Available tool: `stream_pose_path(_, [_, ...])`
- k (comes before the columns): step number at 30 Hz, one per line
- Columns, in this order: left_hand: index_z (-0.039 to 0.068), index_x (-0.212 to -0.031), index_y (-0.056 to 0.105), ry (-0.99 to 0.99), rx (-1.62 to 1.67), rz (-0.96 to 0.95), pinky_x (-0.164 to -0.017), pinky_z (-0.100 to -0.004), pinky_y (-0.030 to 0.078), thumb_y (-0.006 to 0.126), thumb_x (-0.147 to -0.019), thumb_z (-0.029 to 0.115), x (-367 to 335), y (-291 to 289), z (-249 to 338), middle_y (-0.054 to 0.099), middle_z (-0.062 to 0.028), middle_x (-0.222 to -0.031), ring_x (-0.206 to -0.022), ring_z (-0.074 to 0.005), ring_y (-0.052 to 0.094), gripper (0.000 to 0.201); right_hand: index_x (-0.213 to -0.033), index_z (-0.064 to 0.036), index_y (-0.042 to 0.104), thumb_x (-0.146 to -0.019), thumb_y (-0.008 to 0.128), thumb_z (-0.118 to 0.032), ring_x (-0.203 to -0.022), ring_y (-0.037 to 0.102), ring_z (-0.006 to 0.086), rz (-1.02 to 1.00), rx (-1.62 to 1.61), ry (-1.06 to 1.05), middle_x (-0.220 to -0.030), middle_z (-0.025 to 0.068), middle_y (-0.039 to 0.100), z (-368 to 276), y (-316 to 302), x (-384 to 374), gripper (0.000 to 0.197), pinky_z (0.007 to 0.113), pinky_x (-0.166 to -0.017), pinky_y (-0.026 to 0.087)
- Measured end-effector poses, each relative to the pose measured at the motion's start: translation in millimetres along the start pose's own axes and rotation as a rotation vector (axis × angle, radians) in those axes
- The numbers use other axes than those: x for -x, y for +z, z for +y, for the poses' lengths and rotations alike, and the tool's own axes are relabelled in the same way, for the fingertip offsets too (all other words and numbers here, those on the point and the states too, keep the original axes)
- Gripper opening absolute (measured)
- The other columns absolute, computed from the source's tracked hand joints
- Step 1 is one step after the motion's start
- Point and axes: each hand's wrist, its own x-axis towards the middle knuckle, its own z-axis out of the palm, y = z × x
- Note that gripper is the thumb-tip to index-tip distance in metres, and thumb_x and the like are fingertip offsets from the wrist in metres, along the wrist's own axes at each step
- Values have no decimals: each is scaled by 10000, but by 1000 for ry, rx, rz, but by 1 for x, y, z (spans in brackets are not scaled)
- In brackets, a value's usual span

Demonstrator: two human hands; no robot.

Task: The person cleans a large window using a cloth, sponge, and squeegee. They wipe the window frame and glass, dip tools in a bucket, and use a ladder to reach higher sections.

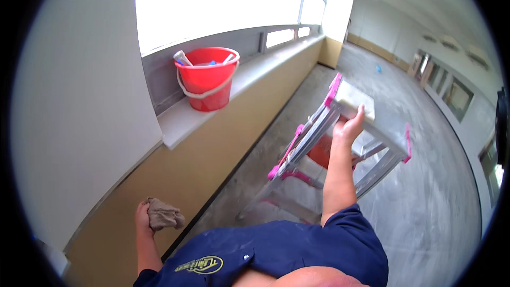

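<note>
In my left hand (pixel 142 217), held low beside the tan lower wall, is a crumpled brown cloth (pixel 164 214). My right arm reaches forward, and my right hand (pixel 348 126) is closed on the near edge of the top of a metal stepladder (pixel 387 132) with pink end pieces. A pale, cream-coloured block-like thing (pixel 355 98) lies on that top, right by my thumb; whether my fingers also hold it I cannot tell. The ladder stands tilted in the picture, its legs spreading down to the floor.
A red bucket (pixel 208 82) with a pale handle and several items in it stands on the white window sill (pixel 255 72) at left. Something red (pixel 320 151) shows through the ladder's frame. Grey floor (pixel 425 202) stretches to the far wall, with a small blue thing (pixel 379 68) on it.
</note>
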Motion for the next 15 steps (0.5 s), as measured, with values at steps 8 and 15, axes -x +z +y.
stream_pose_path(8, [3, -989, 520, -9, 43, 45, -741, -406, 532, 433, -837, 47, -33, 115, -67, 609, -138, -918, -839, -275, 629, 181, -1131, -6, 521, -880, 580, -339, -948, 594, 238, 6, 25, 257, -1047, 97, 586, 147, 1, -83, 421, 392, -801, 517])
stream_pose_path(15, [-7, -1007, 529, -55, -45, -68, -755, -390, 530, 487, -851, 23, -22, 278, -86, 610, -135, -924, -826, -246, 627, 164, -1174, -11, 555, -845, 637, -251, -993, 564, 138, -34, 151, 562, -1115, 57, 582, 221, -17, -86, 416, 302, -837, 465])
